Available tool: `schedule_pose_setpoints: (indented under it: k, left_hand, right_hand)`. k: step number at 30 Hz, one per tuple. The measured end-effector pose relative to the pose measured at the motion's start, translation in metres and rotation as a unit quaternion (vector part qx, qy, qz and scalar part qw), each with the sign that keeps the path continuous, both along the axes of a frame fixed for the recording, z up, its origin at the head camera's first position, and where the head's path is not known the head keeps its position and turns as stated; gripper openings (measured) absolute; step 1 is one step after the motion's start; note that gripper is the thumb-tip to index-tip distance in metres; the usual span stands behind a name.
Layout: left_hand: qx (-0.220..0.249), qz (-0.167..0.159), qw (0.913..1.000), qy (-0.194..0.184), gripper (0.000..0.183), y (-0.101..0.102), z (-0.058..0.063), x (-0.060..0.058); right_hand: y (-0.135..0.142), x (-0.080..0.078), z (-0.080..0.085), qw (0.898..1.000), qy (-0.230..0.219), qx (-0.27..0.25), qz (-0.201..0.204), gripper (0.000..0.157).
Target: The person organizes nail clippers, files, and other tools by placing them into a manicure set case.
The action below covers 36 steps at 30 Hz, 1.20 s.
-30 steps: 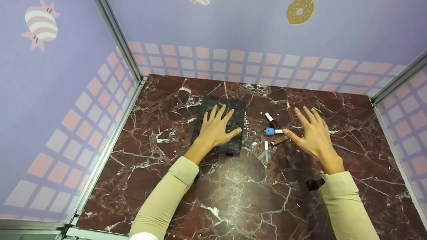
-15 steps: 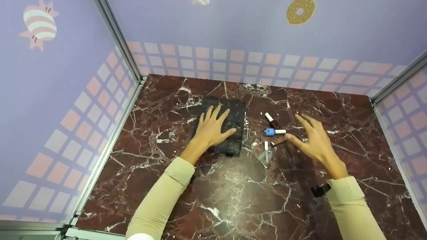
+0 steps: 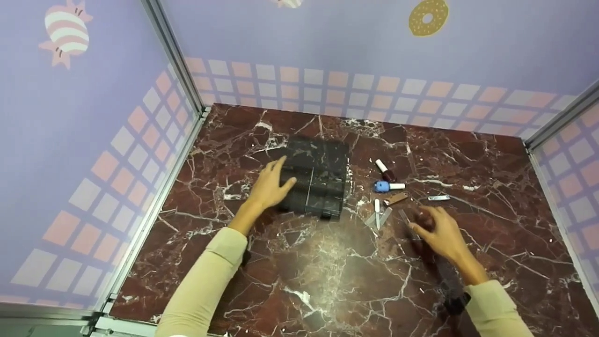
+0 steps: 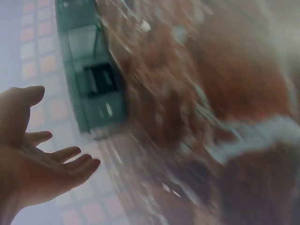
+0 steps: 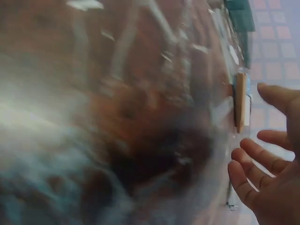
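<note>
A flat dark box (image 3: 322,153) with a divided, see-through look lies left of the table's middle. My left hand (image 3: 266,188) is at its left edge, fingers relaxed, thumb apart from them and nothing held. The left wrist view shows that hand (image 4: 44,159) empty beside the box (image 4: 89,56). On the right, my right hand (image 3: 441,233) hovers with loosely bent fingers close to a clear strip (image 3: 405,217). In the right wrist view no object sits between the fingers of that hand (image 5: 272,164). A silver nail clipper (image 3: 438,198) lies just beyond it.
Between the hands lie a dark red nail polish bottle (image 3: 388,175) with a white cap, a blue nail polish bottle (image 3: 382,186), a small brown piece (image 3: 396,199) and a white-handled slim tool (image 3: 377,208) over clear strips. Patterned walls (image 3: 327,37) border the marbled table (image 3: 346,290).
My left hand has slid left off the box's top to its left edge. The right hand has drawn back toward me, uncovering the silver nail clipper.
</note>
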<state>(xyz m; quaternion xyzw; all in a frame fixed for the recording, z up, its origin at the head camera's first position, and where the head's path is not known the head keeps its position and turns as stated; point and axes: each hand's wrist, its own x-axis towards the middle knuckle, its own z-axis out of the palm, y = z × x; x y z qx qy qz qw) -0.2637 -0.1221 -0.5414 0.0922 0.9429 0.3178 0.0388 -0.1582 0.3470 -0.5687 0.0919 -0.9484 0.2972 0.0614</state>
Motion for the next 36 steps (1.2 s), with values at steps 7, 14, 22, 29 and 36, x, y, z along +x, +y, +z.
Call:
schedule_pose_setpoints:
  k: [7,14,22,29,36]
  left_hand:
    - [0.133,0.036,0.9885,-0.062,0.070,-0.018,-0.009,-0.005]
    - [0.201,0.058,0.9727,-0.101,0.055,-0.020,-0.010,-0.006]
    - [0.281,0.059,0.9430,-0.168,0.054,-0.026,-0.012,-0.004]
    - [0.284,0.055,0.9421,-0.170,0.055,-0.024,-0.012,-0.005]
    - [0.288,0.058,0.9412,-0.167,0.054,-0.023,-0.014,-0.004]
  right_hand:
    - [-0.005,0.010,-0.012,0.999,-0.030,0.003,-0.031,0.034]
    - [-0.012,0.011,-0.017,0.998,-0.017,0.000,-0.053,0.012]
    - [-0.016,0.011,-0.020,0.997,-0.006,-0.014,-0.075,0.013]
    - [-0.015,0.005,-0.005,0.997,-0.038,-0.027,-0.064,0.011]
    - [-0.032,-0.017,0.017,0.995,-0.063,-0.077,-0.020,0.009]
